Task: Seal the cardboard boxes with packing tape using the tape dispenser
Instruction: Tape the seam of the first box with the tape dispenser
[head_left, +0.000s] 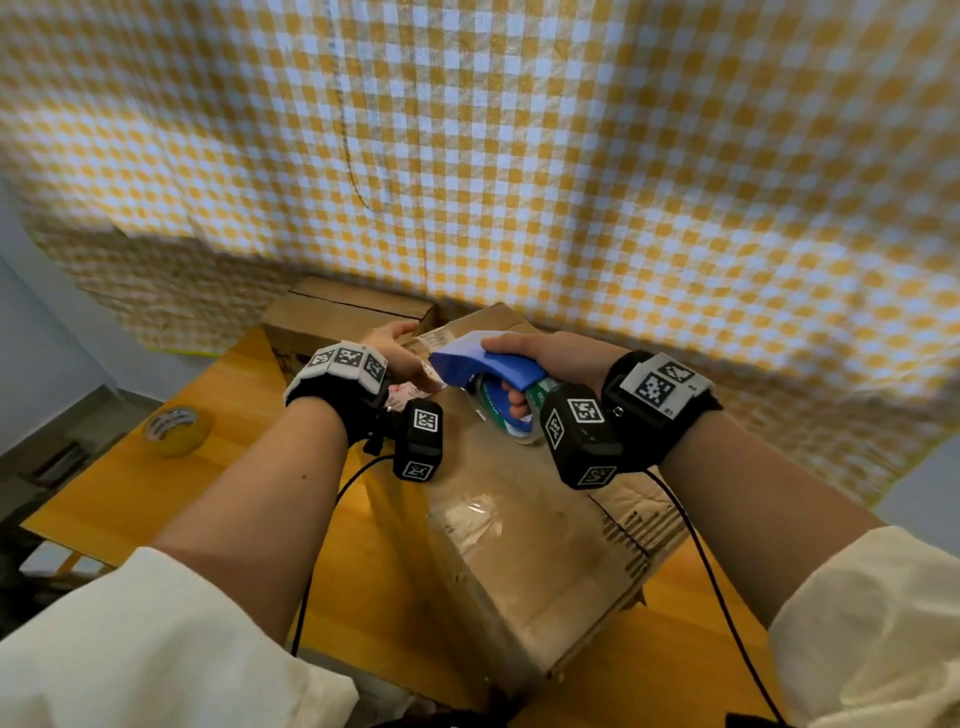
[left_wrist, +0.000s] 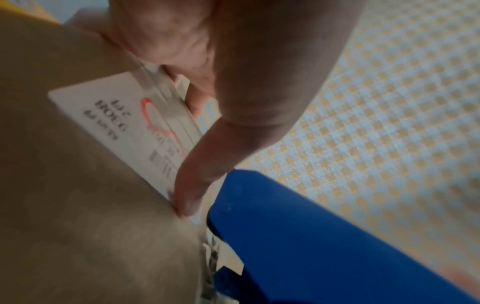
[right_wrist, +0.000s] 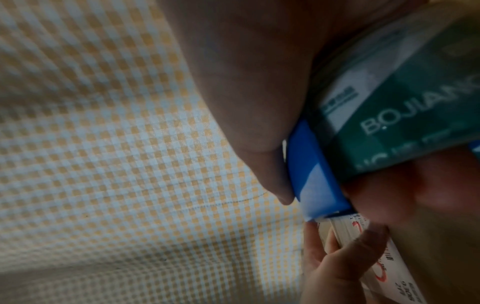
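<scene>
Right hand (head_left: 524, 345) grips tape dispenser (head_left: 483, 364), nose at far end of cardboard box (head_left: 530, 519); seam runs toward person. Left hand (head_left: 397, 345), fingers apparently curled over far edge, steadies box just beside nose.

second box (head_left: 343, 317) behind, curtain (head_left: 571, 156) close beyond

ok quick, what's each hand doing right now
Left hand: fingers and thumb hold the far edge of the brown cardboard box by its white label.
Right hand: grips the blue plastic tape dispenser.
</scene>
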